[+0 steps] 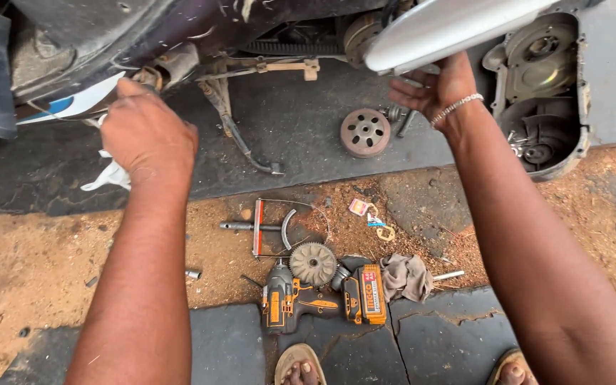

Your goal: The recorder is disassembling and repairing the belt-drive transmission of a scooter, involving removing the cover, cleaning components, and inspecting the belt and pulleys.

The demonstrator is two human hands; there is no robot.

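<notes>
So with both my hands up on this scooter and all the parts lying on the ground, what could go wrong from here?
Three risks, as far as I can tell:
1. The pulley and drill lie right by your sandalled toes; you could step on them.
2. Sand around the clutch bell might get into the parts.
3. Your right hand sits under the exhaust, which may pinch it.

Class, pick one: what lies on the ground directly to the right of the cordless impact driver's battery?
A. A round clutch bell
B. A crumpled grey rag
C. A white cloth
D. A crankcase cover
B: the crumpled grey rag lies just right of the orange battery on the cordless impact driver; the clutch bell and crankcase cover sit farther up by the scooter.
</notes>
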